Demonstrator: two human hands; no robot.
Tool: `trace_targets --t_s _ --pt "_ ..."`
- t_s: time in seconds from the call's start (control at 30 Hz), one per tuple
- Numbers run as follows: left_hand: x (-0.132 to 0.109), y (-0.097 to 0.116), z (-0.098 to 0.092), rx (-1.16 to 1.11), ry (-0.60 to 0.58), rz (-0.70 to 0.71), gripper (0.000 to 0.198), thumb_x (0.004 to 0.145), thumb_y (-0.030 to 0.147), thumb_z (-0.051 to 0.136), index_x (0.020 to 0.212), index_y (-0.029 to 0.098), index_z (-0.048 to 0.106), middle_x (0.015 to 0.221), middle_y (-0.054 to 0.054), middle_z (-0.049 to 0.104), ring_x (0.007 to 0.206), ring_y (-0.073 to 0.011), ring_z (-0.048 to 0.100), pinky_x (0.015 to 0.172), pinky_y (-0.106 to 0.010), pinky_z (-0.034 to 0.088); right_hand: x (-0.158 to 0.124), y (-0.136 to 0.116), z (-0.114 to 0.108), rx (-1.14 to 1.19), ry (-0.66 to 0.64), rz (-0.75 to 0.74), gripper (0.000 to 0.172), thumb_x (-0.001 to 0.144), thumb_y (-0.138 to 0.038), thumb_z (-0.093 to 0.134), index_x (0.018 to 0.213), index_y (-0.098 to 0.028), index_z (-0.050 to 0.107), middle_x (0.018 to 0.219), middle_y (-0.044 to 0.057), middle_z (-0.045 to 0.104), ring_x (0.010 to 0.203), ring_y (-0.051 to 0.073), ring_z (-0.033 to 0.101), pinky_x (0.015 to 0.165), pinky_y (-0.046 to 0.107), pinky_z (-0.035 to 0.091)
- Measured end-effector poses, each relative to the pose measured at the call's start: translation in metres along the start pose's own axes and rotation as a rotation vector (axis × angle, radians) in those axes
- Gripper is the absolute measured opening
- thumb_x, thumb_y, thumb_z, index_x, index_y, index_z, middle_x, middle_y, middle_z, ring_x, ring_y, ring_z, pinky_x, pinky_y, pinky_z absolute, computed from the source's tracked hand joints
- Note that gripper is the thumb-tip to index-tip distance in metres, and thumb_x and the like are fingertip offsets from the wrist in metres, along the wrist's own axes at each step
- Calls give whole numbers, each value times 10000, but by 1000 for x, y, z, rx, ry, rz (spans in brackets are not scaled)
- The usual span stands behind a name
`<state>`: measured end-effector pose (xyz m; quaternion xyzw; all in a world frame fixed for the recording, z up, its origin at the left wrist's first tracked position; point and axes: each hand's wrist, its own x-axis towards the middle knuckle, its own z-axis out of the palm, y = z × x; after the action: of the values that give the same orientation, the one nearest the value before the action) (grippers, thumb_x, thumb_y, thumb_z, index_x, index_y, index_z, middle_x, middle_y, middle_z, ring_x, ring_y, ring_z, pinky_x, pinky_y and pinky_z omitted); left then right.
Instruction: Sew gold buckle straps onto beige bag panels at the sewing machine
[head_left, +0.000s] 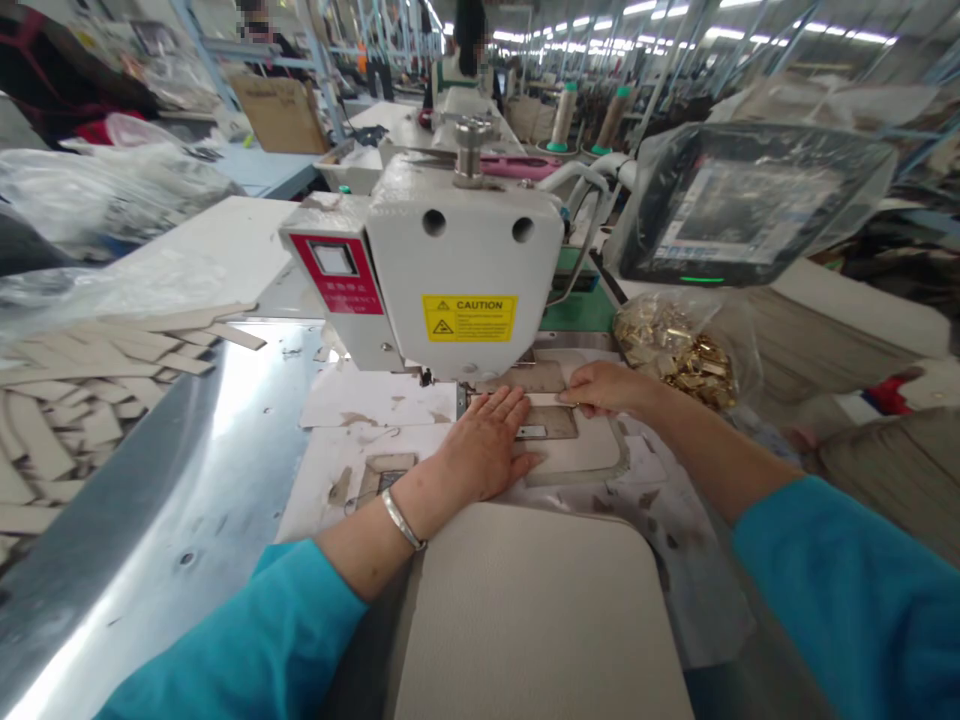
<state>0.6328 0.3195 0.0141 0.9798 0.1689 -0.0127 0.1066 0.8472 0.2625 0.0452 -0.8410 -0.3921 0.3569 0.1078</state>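
Note:
Palm down, my left hand (489, 440) lies flat with fingers stretched out on the work under the sewing machine (397, 265) head. To its right, my right hand (606, 388) pinches the end of a narrow beige strip (547, 399), whose other end runs under my left fingers. The strip lies across a beige piece with cut-out windows (581, 455). Beneath it is a white template sheet (322, 500) with worn brown patches. A large beige leather panel (540, 610) with rounded corners lies in front of me, just below my left hand.
Many loose beige strips (97, 400) are heaped at the left. A clear bag of gold metal fittings (679, 355) sits right of the machine, below a plastic-wrapped control screen (750, 205). Thread cones (562, 118) stand behind. A person (469, 50) sits farther back.

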Motion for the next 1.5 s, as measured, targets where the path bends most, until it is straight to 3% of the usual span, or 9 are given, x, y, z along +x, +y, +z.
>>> trace_targets --t_s 0.17,0.3,0.4,0.53,0.73,1.13,1.37,1.5 --pt "-1 -1 2 8 12 11 730 955 526 466 1500 67 304 1593 -155 248 1485 -293 212 1210 -457 198 -12 -8 -8 -98 148 -113 271 779 -186 729 583 -171 543 473 -43 516 443 79 493 458 187 346" --pt "0 -1 3 13 9 12 738 957 532 460 1505 65 296 1597 -148 242 1487 -284 209 1214 -442 190 -17 -4 -10 266 54 -128 275 769 -135 751 588 -160 545 529 -20 568 488 76 529 510 178 431" --pt "1 -1 3 15 -2 8 745 958 534 454 1515 71 277 1602 -139 228 1489 -284 202 1213 -445 190 -13 6 -8 574 -64 -89 263 769 -126 764 606 -149 559 522 -18 562 473 59 498 489 162 422" --pt "1 -2 3 27 1 14 742 959 531 448 1517 73 273 1606 -135 217 1490 -283 198 1212 -448 192 -6 17 -4 735 -86 -23 266 737 -123 799 608 -140 566 512 -14 555 473 59 495 455 155 400" --pt "1 -3 5 41 2 13 744 963 543 426 1518 72 270 1609 -135 205 1494 -283 182 1213 -443 181 -7 17 2 691 14 -56 298 704 -169 839 599 -140 562 492 -13 554 445 47 466 417 144 353" --pt "1 -2 3 30 14 22 741 956 535 451 1508 67 291 1601 -149 225 1487 -291 204 1208 -441 195 -4 22 6 730 14 -76 356 707 -247 844 613 -155 514 506 -36 513 472 47 440 454 164 350" --pt "1 -2 4 21 12 22 722 957 517 452 1507 80 284 1598 -157 236 1487 -288 209 1202 -439 198 -8 15 14 568 155 -52 353 762 -226 792 601 -173 482 498 -45 486 449 46 409 439 173 342" --pt "2 -2 4 23 4 15 722 959 524 444 1507 82 283 1598 -156 237 1487 -291 208 1199 -443 202 -5 13 15 305 251 -42 316 756 -160 773 600 -172 499 456 -50 484 420 48 420 415 164 339"
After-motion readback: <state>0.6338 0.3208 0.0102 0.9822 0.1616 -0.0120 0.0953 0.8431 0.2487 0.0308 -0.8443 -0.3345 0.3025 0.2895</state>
